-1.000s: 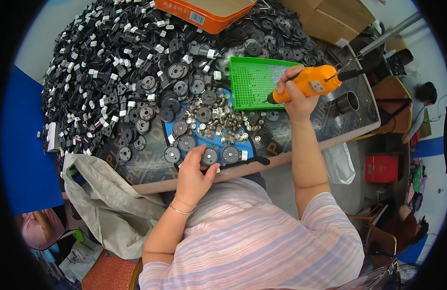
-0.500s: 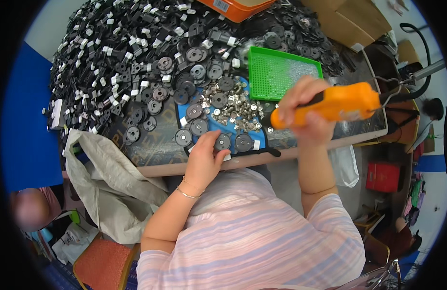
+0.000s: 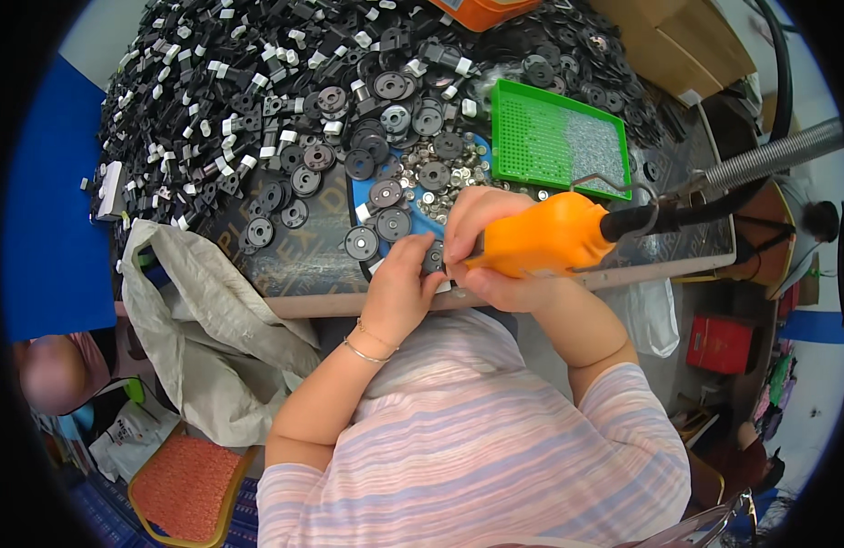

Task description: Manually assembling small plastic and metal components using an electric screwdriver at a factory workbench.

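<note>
Head view: dark disc [image 3: 434, 258] sits at the near edge of the table [image 3: 308, 265], partly hidden by fingers. Left hand [image 3: 402, 285] is closed on it, fingers on the far side, thumb on the near side. Same hold as a second ago.

The change is on the other side. Right hand [image 3: 474, 216], wrapped tight round the orange electric screwdriver [image 3: 545, 236], was over the green tray [image 3: 498, 128] a second ago, then hung right of the blue mat [image 3: 428, 222] half a second ago. Now it's right beside the left hand, driver lying roughly level, nose end toward the disc. My read: fetching leg done, tool and part now at one spot. Nose is behind the fingers, so can't tell if there's contact or a screw on it. Neighbouring disc with the white tab now hidden behind that hand.

Outward: more loose discs [image 3: 393, 224] just left, small metal caps [image 3: 456, 175] heaped on the mat, tiny shiny bits [image 3: 596, 146] bunched at the tray's right side. Driver's cable runs off right, beside a metal spring [image 3: 774, 155]. Big heap of black parts [image 3: 212, 100] with white ends, far left.
</note>
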The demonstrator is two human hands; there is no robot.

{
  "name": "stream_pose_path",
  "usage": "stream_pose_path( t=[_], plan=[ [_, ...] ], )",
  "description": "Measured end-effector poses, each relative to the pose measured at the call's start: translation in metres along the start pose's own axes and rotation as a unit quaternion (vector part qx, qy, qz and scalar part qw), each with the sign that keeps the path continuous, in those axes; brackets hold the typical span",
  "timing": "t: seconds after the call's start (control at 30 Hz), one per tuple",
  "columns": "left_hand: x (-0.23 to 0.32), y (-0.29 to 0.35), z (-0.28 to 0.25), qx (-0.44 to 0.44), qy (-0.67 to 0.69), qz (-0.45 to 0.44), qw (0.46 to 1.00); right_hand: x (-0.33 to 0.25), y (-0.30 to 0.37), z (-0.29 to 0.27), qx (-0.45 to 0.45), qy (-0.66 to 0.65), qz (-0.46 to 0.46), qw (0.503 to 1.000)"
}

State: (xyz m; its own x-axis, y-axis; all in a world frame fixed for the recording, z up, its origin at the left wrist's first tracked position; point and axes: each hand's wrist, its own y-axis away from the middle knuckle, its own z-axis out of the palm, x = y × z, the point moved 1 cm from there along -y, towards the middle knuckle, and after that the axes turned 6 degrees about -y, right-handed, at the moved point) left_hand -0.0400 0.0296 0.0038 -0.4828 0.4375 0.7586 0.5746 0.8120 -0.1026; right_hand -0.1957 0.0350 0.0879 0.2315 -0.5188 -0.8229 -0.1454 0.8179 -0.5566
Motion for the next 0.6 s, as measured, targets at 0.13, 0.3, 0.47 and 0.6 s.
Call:
stream_pose_path(
  t=[0.13,0.3,0.47,0.6],
  plan=[
    [0.0,0.001,0.0,0.014,0.017,-0.002,1.0,0.006,0.001,-0.001,-0.039,0.001,0.007,0.999],
    [0.002,0.0,0.0,0.011,0.041,-0.02,0.999,0.009,0.0,-0.001,-0.052,-0.01,0.013,0.998],
    [0.009,-0.005,-0.004,-0.001,0.013,-0.013,1.0,0.004,-0.009,-0.005,-0.031,-0.088,0.005,0.996],
    [0.007,-0.002,-0.002,-0.022,0.034,-0.047,0.998,-0.03,-0.013,-0.047,-0.024,-0.233,-0.067,0.97]
  ],
)
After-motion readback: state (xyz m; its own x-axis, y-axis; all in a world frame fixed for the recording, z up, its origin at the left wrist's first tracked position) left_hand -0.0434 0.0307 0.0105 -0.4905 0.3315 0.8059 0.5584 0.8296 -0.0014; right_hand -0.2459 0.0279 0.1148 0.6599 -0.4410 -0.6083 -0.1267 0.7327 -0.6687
